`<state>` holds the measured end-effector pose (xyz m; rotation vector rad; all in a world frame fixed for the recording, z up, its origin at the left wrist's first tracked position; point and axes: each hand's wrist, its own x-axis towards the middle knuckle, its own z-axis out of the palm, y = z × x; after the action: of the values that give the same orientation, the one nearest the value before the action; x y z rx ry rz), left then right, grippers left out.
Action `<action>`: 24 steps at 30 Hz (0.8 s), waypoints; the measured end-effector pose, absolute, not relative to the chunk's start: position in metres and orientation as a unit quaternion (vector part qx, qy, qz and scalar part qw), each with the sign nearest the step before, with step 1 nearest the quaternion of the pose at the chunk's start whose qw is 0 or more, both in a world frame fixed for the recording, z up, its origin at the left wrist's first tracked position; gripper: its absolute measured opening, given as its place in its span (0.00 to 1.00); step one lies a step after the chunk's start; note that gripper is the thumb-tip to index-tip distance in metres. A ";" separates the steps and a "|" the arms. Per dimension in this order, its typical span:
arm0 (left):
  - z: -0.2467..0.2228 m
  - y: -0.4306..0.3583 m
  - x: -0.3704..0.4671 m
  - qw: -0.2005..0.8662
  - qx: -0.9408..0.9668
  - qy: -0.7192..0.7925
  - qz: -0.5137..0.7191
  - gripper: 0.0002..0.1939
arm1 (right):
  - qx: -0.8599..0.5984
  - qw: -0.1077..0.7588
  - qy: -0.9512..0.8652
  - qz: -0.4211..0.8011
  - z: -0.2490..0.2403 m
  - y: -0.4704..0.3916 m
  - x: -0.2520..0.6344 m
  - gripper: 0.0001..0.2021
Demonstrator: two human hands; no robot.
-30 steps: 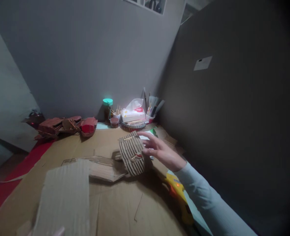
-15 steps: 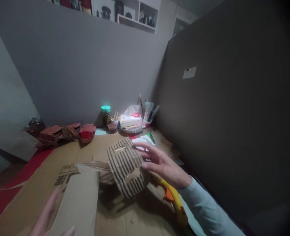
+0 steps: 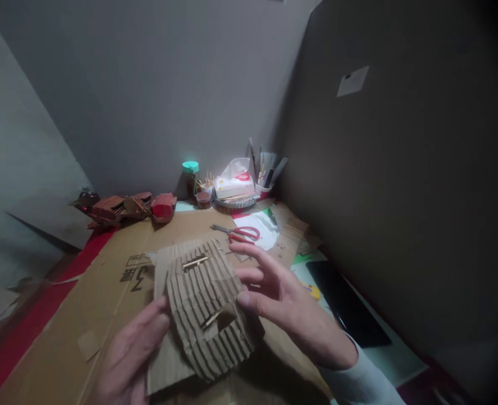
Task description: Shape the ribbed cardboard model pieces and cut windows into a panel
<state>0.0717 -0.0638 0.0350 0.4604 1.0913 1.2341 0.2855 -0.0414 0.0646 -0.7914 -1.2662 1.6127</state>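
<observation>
Head view, from the left: a red strip (image 3: 58,292) edges the brown cardboard covering the surface (image 3: 126,236), and a rough red-brown construction (image 3: 109,209) sits at the far side. Nearer, the left hand (image 3: 134,349) pinches the edge of a flat, fairly smooth cardboard panel (image 3: 168,360). Lying over that panel, between the hands, is a bowed piece of ribbed cardboard (image 3: 185,315). The work looks partway: two openings are already cut, each with a pale stick (image 3: 195,262) across it; whether ribbed piece and panel are joined, I cannot tell, and both seem bare of paint, the ribs uneven. Red-handled metal scissors (image 3: 234,230) lie just beyond. The right hand (image 3: 286,309) has its grip loosely closed on the ribbed piece's right edge, thumb in front, fingers fanned. Farther right lie something yellow (image 3: 314,291), mostly hidden, and a glossy black slab (image 3: 350,309).
</observation>
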 end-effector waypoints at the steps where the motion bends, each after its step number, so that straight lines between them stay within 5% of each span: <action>1: 0.038 -0.063 0.075 0.677 0.217 0.453 0.539 0.18 | -0.322 0.450 -0.512 0.657 0.063 -0.044 0.284 0.28; 5: 0.043 -0.060 0.083 0.697 0.235 0.424 0.528 0.22 | -0.325 0.462 -0.489 0.665 0.053 -0.050 0.278 0.26; 11: 0.044 -0.052 0.089 0.709 0.175 0.401 0.553 0.19 | -0.285 0.511 -0.449 0.675 0.030 -0.041 0.271 0.10; 24: 0.024 -0.050 0.090 0.658 0.247 0.482 0.523 0.13 | -0.319 0.430 -0.600 0.595 0.036 -0.033 0.262 0.16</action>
<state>0.0903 -0.0500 0.0242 0.5594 1.0913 1.1830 0.2616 -0.0334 0.0364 -0.7951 -1.4975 1.4847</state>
